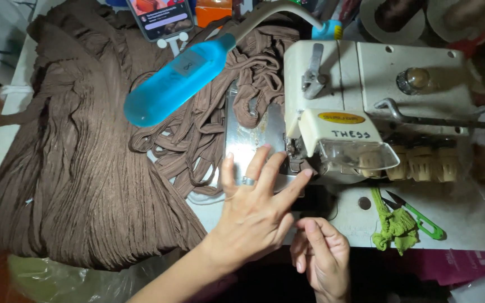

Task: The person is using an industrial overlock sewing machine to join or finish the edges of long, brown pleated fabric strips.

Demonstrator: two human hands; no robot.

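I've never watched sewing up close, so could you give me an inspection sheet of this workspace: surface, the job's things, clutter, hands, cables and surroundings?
Surface: pale table, largely covered.
Job's things: cream sewing machine with a metal plate; pleated brown fabric heaped on the left; brown strips piled beside the plate.
Clutter: green snips, green rag, blue lamp on a bent neck, phone propped at the back.
Hands: left hand open, fingers spread over the plate, ring on one finger; right hand lower, fingertips pinched together, anything held too small to tell.
Cables: nothing seen.
Surroundings: clear plastic bag under the table edge; thread cones by the machine.
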